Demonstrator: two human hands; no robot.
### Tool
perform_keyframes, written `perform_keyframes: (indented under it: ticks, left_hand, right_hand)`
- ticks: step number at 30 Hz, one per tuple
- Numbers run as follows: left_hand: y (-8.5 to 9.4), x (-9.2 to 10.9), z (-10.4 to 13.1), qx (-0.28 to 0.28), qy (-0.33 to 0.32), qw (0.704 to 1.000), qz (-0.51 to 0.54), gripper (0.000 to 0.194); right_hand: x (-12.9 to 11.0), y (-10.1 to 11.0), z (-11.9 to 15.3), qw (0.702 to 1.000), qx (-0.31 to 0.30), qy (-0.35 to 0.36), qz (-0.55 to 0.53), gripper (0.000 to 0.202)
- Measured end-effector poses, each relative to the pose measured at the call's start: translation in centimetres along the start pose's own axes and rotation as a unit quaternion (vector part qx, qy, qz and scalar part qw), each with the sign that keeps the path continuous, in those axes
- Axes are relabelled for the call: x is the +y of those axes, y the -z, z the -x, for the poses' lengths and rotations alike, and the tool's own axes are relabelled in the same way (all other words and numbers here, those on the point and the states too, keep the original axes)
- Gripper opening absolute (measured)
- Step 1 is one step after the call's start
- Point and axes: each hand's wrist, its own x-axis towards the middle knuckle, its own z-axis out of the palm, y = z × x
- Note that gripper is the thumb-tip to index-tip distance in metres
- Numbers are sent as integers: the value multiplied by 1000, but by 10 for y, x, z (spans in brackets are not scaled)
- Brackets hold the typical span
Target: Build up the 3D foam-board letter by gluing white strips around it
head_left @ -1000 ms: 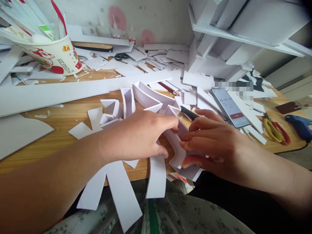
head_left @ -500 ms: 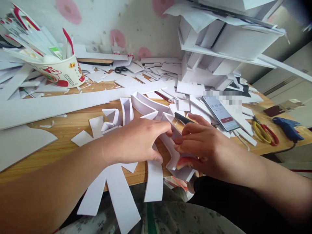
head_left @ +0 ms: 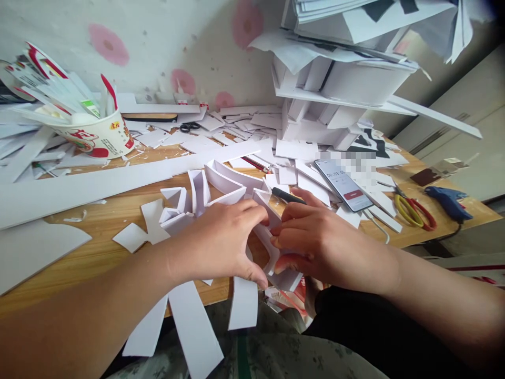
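A white foam-board frame [head_left: 225, 176] with thin upright walls lies at the table's front edge, its near end jutting past it. My left hand [head_left: 224, 237] curls over the frame's left side, index fingertip at a wall and thumb held apart below. Part of the frame is hidden beneath that hand. On the right, my right hand [head_left: 315, 234] pinches the near wall between thumb and fingers. A black stick-like handle [head_left: 288, 196] pokes out by its index finger; whether the hand grips it I cannot tell. Smaller walled white pieces [head_left: 175, 202] stand to the left.
Loose white strips [head_left: 195, 326] overhang the front edge. Behind lie white scraps, black scissors [head_left: 190, 127] and a paper cup [head_left: 98, 138] full of sticks. A phone [head_left: 343, 185], yellow-and-red-handled pliers [head_left: 414, 210] and a blue glue gun [head_left: 450, 202] lie right. Stacked white models [head_left: 335, 105] stand behind.
The view has swung slightly, so most of the scene sits further left. My left thumb has moved lower, away from its index finger. The right hand keeps its pinch on the frame.
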Motion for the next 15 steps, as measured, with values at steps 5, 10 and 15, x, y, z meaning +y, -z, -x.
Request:
perform_keyframes:
  ticks: [5, 10, 15]
  left_hand:
    - [-6, 3, 0, 12, 1, 1000, -22, 74]
    - [-7, 4, 0, 16, -15, 999, -30, 68]
    - [-5, 5, 0, 7, -14, 1000, -20, 60]
  right_hand:
    - [0, 0, 0, 1000, 2, -1, 5, 26]
    - [1, 1, 0, 1000, -3, 0, 11, 28]
    - [1, -1, -1, 1000, -7, -3, 2, 27]
